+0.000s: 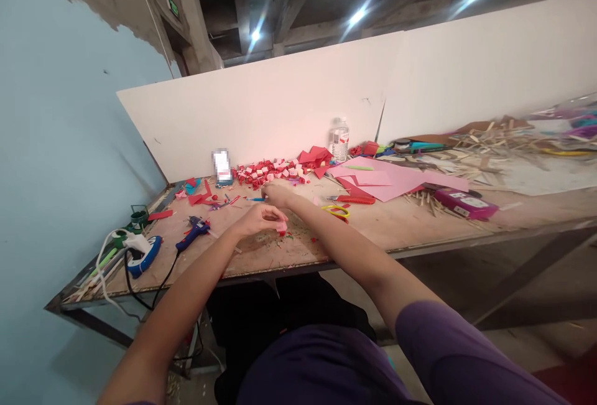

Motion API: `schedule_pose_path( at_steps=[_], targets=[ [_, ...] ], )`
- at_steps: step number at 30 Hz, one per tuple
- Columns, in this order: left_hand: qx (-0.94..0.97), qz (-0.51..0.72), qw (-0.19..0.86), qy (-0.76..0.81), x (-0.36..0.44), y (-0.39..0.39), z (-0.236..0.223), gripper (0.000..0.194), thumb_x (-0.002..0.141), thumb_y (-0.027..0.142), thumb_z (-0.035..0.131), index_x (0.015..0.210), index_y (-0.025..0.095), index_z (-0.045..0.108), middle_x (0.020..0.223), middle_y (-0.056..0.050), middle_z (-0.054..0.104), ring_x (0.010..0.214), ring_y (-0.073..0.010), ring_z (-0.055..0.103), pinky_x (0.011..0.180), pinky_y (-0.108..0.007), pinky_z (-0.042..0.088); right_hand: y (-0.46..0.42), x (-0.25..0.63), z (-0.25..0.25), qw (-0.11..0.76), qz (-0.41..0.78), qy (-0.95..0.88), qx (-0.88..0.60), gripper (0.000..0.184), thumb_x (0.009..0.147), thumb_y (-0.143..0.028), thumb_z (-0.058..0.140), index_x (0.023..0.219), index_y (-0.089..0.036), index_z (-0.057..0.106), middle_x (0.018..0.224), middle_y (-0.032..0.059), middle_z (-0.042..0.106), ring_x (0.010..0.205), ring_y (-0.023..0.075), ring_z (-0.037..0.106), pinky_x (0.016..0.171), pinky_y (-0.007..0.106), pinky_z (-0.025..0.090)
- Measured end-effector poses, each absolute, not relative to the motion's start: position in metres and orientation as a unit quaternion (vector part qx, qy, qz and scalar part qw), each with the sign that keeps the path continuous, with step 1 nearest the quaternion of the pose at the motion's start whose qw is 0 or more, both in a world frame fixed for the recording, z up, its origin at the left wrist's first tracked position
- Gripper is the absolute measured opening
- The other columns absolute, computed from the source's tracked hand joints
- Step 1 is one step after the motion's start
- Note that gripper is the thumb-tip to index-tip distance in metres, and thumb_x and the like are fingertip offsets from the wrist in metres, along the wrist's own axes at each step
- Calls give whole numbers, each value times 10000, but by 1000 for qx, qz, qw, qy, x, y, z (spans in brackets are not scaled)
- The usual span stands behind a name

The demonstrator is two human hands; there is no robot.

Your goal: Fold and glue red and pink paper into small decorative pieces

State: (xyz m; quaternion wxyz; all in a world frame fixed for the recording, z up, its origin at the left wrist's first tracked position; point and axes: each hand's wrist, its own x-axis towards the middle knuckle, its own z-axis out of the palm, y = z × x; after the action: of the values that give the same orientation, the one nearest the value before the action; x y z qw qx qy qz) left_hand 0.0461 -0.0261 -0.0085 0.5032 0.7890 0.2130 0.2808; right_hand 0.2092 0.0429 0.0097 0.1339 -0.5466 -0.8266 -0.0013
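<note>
My left hand (262, 221) is closed in a pinch on a small folded paper piece (281, 227), pink with red at its lower end, just above the near part of the table. Past it, my right hand (277, 195) reaches across with bent, closed fingertips low over the tabletop. A thin blue pen-like tool (254, 199) lies right beside those fingertips; whether they grip it is hidden. Behind the hands spreads a heap of small pink and red folded paper pieces (268, 172). Tiny red and green scraps (280, 242) litter the wood below my left hand.
A blue glue gun (193, 234) and a power strip (144, 257) with cords sit left. Yellow-handled scissors (336, 211), a red cutter (355, 200), pink paper sheets (396, 180) and a purple box (466, 204) lie right. A water bottle (339, 139) and a phone (222, 168) stand behind.
</note>
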Motion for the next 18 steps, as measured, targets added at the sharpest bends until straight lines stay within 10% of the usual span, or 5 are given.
schedule_pose_path(
  at_steps=[8, 18],
  targets=[
    [791, 369, 397, 284, 46, -7, -19, 285, 702, 377, 838, 859, 151, 765, 959, -109, 790, 868, -234, 726, 882, -379, 563, 44, 223, 16, 265, 73, -742, -612, 360, 1022, -384, 648, 1298, -154, 645, 1244, 108, 694, 1106, 251, 686, 982, 484, 556],
    [749, 468, 276, 379, 37, 18, -21, 206, 862, 279, 651, 1030, 185, 724, 1110, -108, 752, 1008, -240, 700, 901, -377, 560, 40, 224, 27, 436, 256, -664, -551, 76, 899, -177, 690, 960, -134, 676, 701, 27, 691, 466, 97, 594, 457, 183, 453]
  ],
)
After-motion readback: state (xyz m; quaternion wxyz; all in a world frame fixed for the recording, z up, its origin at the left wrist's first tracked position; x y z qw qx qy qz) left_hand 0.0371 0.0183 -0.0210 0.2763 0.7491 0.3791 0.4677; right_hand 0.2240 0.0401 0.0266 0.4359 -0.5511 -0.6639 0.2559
